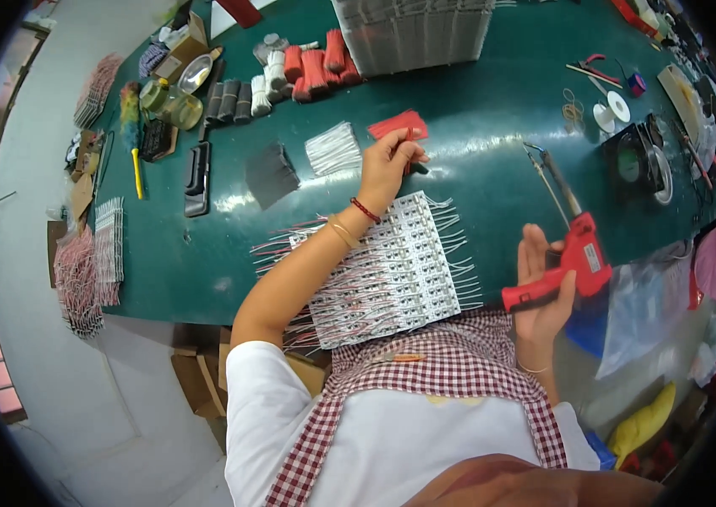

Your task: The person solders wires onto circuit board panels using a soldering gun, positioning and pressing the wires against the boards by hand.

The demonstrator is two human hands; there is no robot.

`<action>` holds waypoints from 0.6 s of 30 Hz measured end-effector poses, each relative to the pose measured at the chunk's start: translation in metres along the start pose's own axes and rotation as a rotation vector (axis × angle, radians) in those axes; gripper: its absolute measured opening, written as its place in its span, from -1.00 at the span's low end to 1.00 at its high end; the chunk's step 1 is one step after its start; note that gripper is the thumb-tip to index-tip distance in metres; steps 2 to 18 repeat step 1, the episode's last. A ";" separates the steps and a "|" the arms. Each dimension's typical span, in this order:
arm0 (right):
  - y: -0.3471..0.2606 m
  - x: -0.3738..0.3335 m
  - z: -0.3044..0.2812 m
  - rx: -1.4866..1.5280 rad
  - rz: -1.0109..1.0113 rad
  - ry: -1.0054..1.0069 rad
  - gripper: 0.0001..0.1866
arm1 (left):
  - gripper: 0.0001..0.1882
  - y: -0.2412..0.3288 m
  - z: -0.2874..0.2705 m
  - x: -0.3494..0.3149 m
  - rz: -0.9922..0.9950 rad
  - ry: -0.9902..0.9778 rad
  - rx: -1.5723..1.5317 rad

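Note:
My left hand (pixel 389 165) reaches over the table to a small pile of short red wires (pixel 396 123). Its fingers are pinched at the pile's near edge, on what looks like a red wire. In my right hand (pixel 544 291) is a red soldering gun (pixel 582 258), its metal tip and thin feed tube pointing up over the table. Below my left forearm lies a white panel of small circuit boards (pixel 413 262) in rows, with red and white wires sticking out at its left and white ones at its right. White wires (pixel 333 149) and dark wires (pixel 273 176) lie in piles to the left.
Bundled red wires (pixel 314 72) and a grey bin (pixel 417 34) stand at the back of the green table (pixel 180 270). A wire spool (pixel 617 106) and a small black fan-like device (pixel 633 160) are at the right. Finished-looking wired panels (pixel 109 253) hang off the left edge.

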State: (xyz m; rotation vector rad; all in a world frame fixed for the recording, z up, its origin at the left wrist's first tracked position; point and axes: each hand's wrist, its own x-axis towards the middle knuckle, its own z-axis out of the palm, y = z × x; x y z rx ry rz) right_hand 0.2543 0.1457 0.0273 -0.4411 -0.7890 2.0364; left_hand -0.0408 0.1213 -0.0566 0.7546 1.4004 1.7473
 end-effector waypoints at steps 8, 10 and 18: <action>0.000 0.000 -0.002 -0.023 0.008 -0.007 -0.53 | -0.66 0.004 0.000 0.000 0.007 -0.015 0.015; 0.000 0.000 -0.002 -0.023 0.008 -0.007 -0.53 | -0.66 0.004 0.000 0.000 0.007 -0.015 0.015; 0.000 0.000 -0.002 -0.023 0.008 -0.007 -0.53 | -0.66 0.004 0.000 0.000 0.007 -0.015 0.015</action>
